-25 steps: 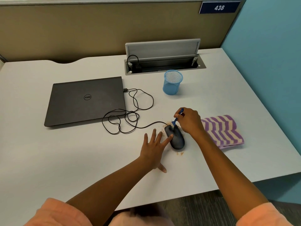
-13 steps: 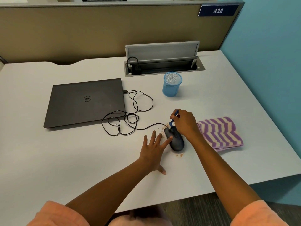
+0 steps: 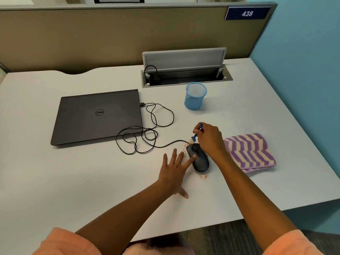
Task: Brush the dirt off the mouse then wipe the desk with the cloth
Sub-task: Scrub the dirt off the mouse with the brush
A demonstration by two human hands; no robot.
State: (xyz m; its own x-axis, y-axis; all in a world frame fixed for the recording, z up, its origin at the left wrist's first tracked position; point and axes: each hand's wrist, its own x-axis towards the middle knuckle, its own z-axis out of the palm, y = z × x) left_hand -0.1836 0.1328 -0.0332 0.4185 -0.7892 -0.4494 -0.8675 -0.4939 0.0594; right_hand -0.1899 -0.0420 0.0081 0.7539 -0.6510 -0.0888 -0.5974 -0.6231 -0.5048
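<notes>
A black wired mouse lies on the white desk, with brown crumbs of dirt scattered around it. My left hand lies flat with fingers spread, and its fingertips press against the mouse's left side. My right hand pinches a small blue brush, whose bristle end points down just beyond the mouse's front. A purple and cream striped cloth lies folded right of the mouse, beside my right wrist.
The mouse cable loops across the desk to a shut dark laptop at the left. A blue mesh cup stands behind the mouse. An open cable hatch sits at the back. The desk's front edge is close.
My right hand shifted the brush slightly along the front of the mouse. My left hand has stayed pressed against the mouse.
</notes>
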